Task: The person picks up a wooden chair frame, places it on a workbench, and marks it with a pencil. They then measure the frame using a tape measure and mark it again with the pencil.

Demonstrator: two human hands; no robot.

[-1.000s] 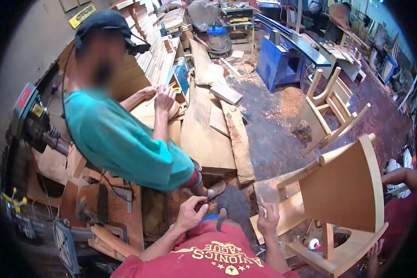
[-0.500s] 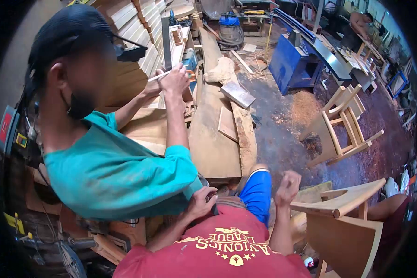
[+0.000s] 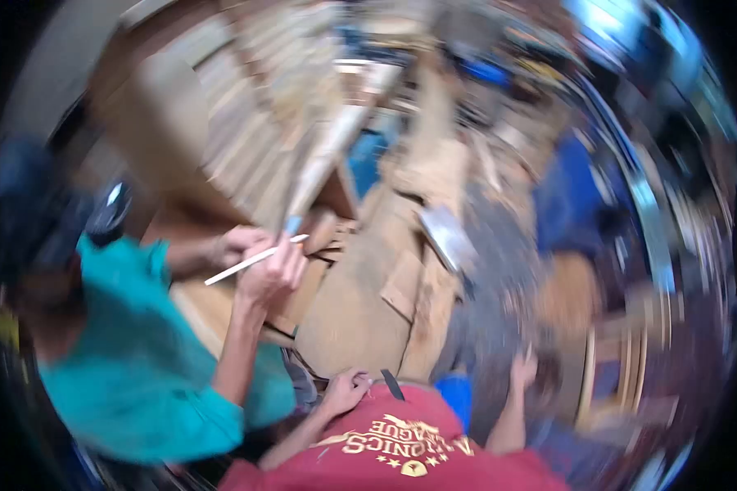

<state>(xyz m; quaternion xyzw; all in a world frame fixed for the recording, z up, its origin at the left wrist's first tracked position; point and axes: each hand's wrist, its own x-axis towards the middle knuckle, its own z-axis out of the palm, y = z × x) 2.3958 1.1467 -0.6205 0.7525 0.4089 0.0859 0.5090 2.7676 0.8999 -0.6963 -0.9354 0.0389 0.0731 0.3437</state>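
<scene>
My left hand [image 3: 345, 391] rests by the hem of my red shirt [image 3: 385, 413], its fingers curled in. Whatever those fingers hold, if anything, is hidden. A short dark strip [image 3: 392, 385] lies on the hem just right of this hand. My right hand [image 3: 524, 370] is raised out to the right, over the floor, apart from any object; motion smears its fingers. At my left, a co-worker in a teal shirt [image 3: 151, 344] grips a thin white stick [image 3: 241, 266] with both hands close together. A long dark bar rises from the co-worker's hands, blurred.
Ahead lies a long wooden slab [image 3: 352, 311] with a grey metal block [image 3: 448, 237] on its right side. Stacked boards [image 3: 246, 106] fill the upper left. A blue machine stand [image 3: 567, 196], a sawdust heap [image 3: 567, 286] and a wooden chair frame [image 3: 618, 368] stand to the right.
My view has swung, so the co-worker and the slab sit lower and most things are blurred. My left hand stays at the shirt hem. My right hand remains raised, slightly farther right in view.
</scene>
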